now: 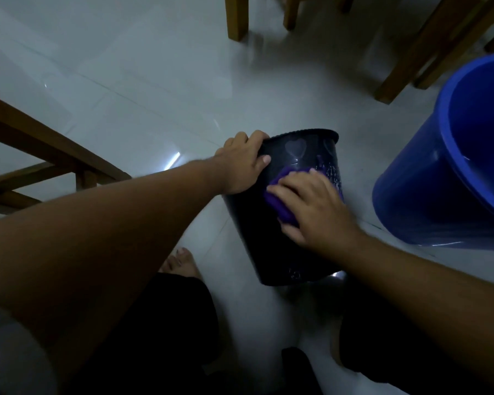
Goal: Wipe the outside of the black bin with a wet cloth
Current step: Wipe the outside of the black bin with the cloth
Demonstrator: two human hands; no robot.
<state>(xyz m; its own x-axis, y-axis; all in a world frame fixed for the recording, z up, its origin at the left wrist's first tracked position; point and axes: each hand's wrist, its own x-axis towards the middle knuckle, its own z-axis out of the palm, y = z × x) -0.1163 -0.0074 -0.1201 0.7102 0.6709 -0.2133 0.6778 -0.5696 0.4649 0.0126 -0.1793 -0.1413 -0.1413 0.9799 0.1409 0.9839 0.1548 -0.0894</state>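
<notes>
One grip, the left hand (pixel 241 163), clasps black bin (pixel 254 238) rim, cloth (pixel 275 203) beside.

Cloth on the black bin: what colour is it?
The cloth is purple, clearest in the head view.

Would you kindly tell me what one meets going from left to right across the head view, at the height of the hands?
Wooden frame → left hand → right hand → blue bucket. The black bin and purple cloth overlap the hands, so I leave them out.
</notes>
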